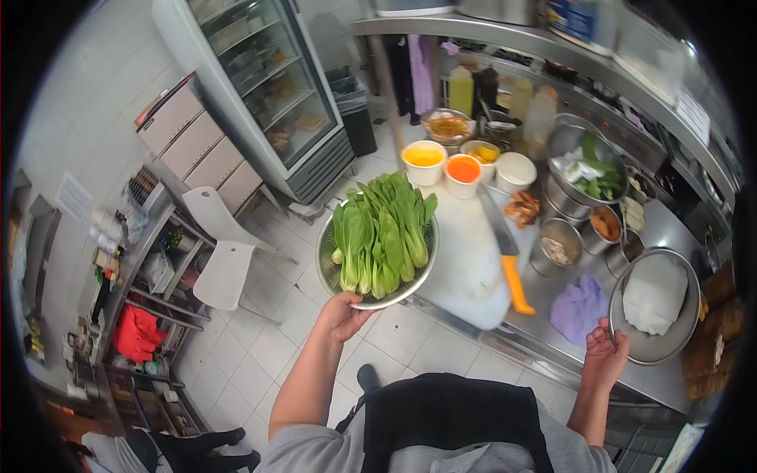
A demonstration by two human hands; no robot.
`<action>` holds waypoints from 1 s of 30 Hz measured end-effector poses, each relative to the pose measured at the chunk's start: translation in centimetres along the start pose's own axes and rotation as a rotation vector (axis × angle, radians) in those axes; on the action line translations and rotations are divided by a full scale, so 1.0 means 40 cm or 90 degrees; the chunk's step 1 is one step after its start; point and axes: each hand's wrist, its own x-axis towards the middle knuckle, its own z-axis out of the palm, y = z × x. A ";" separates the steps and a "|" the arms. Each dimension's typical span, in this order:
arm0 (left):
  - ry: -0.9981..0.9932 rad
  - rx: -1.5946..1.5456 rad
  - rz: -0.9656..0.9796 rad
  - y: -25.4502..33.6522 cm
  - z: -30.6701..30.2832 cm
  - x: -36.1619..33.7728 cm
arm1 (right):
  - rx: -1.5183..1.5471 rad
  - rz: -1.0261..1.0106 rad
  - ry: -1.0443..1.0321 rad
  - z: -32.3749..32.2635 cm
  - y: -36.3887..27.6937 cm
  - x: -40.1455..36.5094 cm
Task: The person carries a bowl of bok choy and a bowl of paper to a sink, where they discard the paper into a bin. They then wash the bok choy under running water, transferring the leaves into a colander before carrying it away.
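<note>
- Bok choy (382, 232) lay heaped in a metal colander (325, 256), held up over the floor tiles (410, 339) just off the left edge of the tabletop (587, 264).
- Its long axis ran roughly away from the wearer, pale stem ends toward the body, leaves outward.
- Of the two hands, the left hand (347, 315) was nearer, right below the stem ends; it grasped the colander's near rim.
- The right hand (605, 351) was well apart, across the tabletop, fingers curled beside the rim of a steel bowl (658, 347) containing a white bundle (653, 296); whether it gripped that rim could not be told.
- Between the hands were a white cutting board (461, 272), an orange-handled knife (505, 243) along its right side, and a purple cloth (579, 307).
- Beyond the board stood a yellow-filled tub (426, 176) and an orange-filled tub (461, 190).
- Farther out, a blue label (574, 17) on the overhead shelf and a paper sheet (694, 114) carried no legible writing; no brand could be read.
</note>
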 end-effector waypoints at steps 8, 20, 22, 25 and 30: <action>0.088 0.064 0.122 0.353 -0.319 -0.234 | -0.068 0.227 -0.144 0.570 0.357 -0.211; 0.248 0.050 0.243 0.707 -0.704 -0.193 | -0.025 0.655 -0.299 1.017 0.790 -0.175; 0.228 0.032 0.227 0.760 -0.708 -0.133 | -0.041 0.667 -0.300 1.077 0.853 -0.131; 0.259 0.032 0.194 0.839 -0.766 -0.026 | -0.012 0.687 -0.339 1.151 0.959 -0.028; 0.270 0.055 0.151 1.020 -0.692 0.138 | 0.017 0.704 -0.406 1.328 1.138 0.111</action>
